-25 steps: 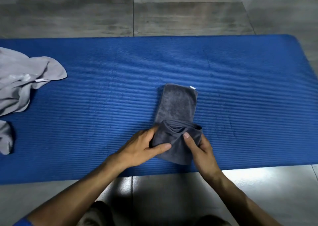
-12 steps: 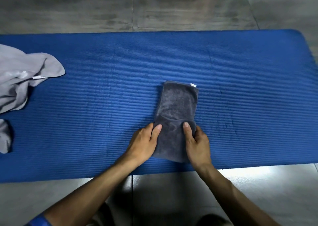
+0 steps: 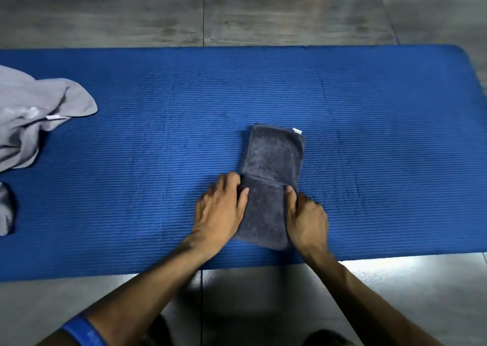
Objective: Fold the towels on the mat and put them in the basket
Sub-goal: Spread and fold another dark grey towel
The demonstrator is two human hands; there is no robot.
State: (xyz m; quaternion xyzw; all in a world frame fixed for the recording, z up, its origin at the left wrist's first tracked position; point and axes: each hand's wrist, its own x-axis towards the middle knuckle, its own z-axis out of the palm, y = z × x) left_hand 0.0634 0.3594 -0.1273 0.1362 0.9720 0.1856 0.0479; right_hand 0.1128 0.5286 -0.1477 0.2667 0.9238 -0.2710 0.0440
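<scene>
A light grey towel [image 3: 31,119] is lying crumpled at the mat's [image 3: 158,148] left edge, soft and limp, unfolded; no basket is showing. At centre, the dark towel [image 3: 272,161] is lying on the mat as a narrow strip, thick nap, its near end doubled over itself. The left hand [image 3: 220,210] is pinching that flap's left edge, thumb on top. The right hand [image 3: 307,218] is pinching the right edge likewise.

Risk, as judged: the plush layers are springy, so the flap is likely lifting open once released. Uneven pulling is liable to skew the edges. The ribbed foam mat is gripping the cloth, which may drag and bunch the lower layer.
</scene>
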